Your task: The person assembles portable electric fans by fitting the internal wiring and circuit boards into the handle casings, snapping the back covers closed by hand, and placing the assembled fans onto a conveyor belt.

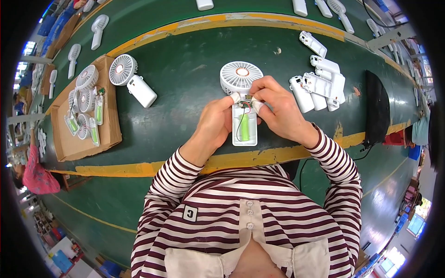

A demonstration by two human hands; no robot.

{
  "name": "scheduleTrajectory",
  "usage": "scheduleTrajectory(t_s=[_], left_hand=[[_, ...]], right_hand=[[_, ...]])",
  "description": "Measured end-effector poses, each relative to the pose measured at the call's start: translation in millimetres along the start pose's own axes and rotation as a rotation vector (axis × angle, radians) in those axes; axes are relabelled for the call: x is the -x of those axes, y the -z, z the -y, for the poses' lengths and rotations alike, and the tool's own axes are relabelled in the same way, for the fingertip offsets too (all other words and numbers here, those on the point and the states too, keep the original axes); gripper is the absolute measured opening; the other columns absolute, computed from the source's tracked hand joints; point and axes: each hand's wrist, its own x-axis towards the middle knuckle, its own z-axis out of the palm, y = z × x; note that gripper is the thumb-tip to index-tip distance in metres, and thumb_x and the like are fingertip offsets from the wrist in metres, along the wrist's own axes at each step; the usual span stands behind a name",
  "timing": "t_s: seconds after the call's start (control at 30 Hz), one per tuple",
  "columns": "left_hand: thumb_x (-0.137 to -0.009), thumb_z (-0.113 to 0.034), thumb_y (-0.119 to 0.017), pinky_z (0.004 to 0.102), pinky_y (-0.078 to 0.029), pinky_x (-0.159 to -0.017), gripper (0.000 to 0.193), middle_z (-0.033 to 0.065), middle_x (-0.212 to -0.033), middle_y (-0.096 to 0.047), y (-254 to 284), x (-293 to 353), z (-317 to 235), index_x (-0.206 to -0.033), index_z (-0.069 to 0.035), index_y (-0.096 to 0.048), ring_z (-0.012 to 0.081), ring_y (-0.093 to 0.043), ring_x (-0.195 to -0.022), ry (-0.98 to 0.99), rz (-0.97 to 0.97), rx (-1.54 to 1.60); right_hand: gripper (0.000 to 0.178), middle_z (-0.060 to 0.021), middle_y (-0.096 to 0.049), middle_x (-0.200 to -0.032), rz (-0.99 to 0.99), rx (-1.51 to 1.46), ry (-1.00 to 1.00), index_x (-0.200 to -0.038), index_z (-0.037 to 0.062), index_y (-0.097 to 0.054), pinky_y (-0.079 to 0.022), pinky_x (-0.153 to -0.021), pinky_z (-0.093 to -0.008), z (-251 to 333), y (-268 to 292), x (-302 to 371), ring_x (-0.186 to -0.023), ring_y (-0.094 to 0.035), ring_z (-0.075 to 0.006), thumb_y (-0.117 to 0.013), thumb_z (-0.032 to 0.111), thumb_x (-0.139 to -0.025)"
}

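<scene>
Together, left grip (214, 121), right grip (282, 110), flanking fan (241, 79)

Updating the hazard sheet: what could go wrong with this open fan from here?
Wire: the black wire loops loosely in the open handle, so it might get pinched or tugged.
Battery: the green battery lies uncovered below both hands' fingers; a slip of the left hand or right hand could knock it.
Pile: the white shells overlap, so a bump might send one sliding.
</scene>
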Motion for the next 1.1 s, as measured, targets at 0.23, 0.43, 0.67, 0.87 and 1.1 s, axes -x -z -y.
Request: scheduleTrajectory(t_s=[0.23,0.43,0.67,0.87,1.1], left_hand=[[-0.090,-0.017,-0.029,0.0415,-0.049,-0.081,0.039,0.0200,-0.106,-0.056,6,1,-2,-0.117,0.009,-0.040,0.0318,-0.060,-0.091,0.017,0.085,-0.011],[-0.090,-0.018,-0.029,0.0413,-0.050,-0.080,0.040,0.0201,-0.106,-0.056,8,0,-1,-0.118,0.008,-0.040,0.0316,-0.060,-0.090,0.031,0.103,-0.010],[-0.089,-0.016,-0.034,0.0415,-0.052,-0.073,0.037,0.0203,-0.101,-0.058,8,-1,1,-0.114,0.010,-0.042,0.0324,-0.062,-0.083,0.027,0.080,0.066],[-0.088,-0.016,-0.036,0.0371,-0.051,-0.072,0.032,0.0141,-0.098,-0.059,14,-4,8,-0.108,0.006,-0.048,0.0222,-0.060,-0.086,0.035,-0.046,0.028],[-0.090,-0.019,-0.038,0.0332,-0.049,-0.077,0.029,0.0087,-0.096,-0.061,18,-1,6,-0.105,0.002,-0.052,0.0171,-0.060,-0.085,0.079,-0.064,-0.012]], right_hand=[[0.011,-0.0112,-0.050,-0.095,0.058,0.028,-0.038,-0.081,-0.0049,-0.052,-0.046,-0.069,-0.0284,3,0,-3,-0.084,-0.054,-0.0234,-0.052,-0.010,-0.071],[0.010,-0.0108,-0.049,-0.089,-0.018,0.045,0.068,-0.073,-0.0065,-0.049,-0.048,-0.052,-0.0297,2,-4,-5,-0.068,-0.055,-0.0229,-0.047,-0.014,-0.067],[0.013,-0.0129,-0.050,-0.095,0.048,0.113,0.049,-0.080,-0.0052,-0.051,-0.045,-0.069,-0.0294,0,-2,-1,-0.083,-0.054,-0.0257,-0.052,-0.011,-0.069],[0.021,-0.0143,-0.050,-0.095,0.057,0.293,0.201,-0.081,-0.0062,-0.051,-0.046,-0.069,-0.0325,0,-6,2,-0.084,-0.053,-0.0293,-0.051,-0.013,-0.061],[0.024,-0.0130,-0.049,-0.097,0.096,0.435,0.218,-0.081,-0.0047,-0.051,-0.048,-0.068,-0.0340,2,-12,6,-0.088,-0.051,-0.0288,-0.051,-0.012,-0.058]])
